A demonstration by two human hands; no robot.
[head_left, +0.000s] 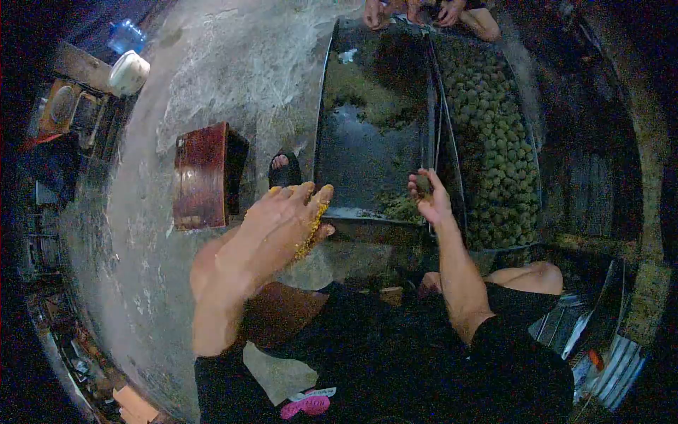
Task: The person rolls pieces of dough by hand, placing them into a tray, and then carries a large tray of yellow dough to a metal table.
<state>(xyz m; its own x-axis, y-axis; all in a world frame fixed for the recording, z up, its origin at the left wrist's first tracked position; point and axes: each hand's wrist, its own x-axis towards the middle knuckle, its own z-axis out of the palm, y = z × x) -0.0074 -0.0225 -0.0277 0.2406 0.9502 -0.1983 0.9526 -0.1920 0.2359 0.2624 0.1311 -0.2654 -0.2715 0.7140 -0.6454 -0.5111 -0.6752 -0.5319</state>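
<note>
Yellow crumbs (311, 230) cling along the fingers of the left hand (282, 222), which is spread flat with its fingers side by side, gripping nothing. It hovers just short of the near rim of the left tray (321, 120).

Over to the right hand (431, 201): its fingers are pinched round one small green ball (423, 185), held up right at the seam between the two trays. The two hands are well apart, with the tray's near corner between them.

Count them off:
- Two metal trays lie side by side on the concrete floor (212, 63).
- The left tray carries a dark, wet-looking surface with patches of green mash (399, 207).
- The right tray (538, 169) is packed with rolled balls (494, 127), far too many to count.
- One wooden stool (201, 177) stands to the left.
- One sandalled foot (284, 168) pokes out beside the stool.
- One white pot (128, 72) and one blue bottle (127, 35) sit far left.

At the top edge another person's two hands (374, 13) are at the far end of the trays, cut off by the frame. The surroundings drop into darkness, and the clutter at the left and right edges is hard to make out. A pink object (305, 405) near the bottom is too unclear to name.
</note>
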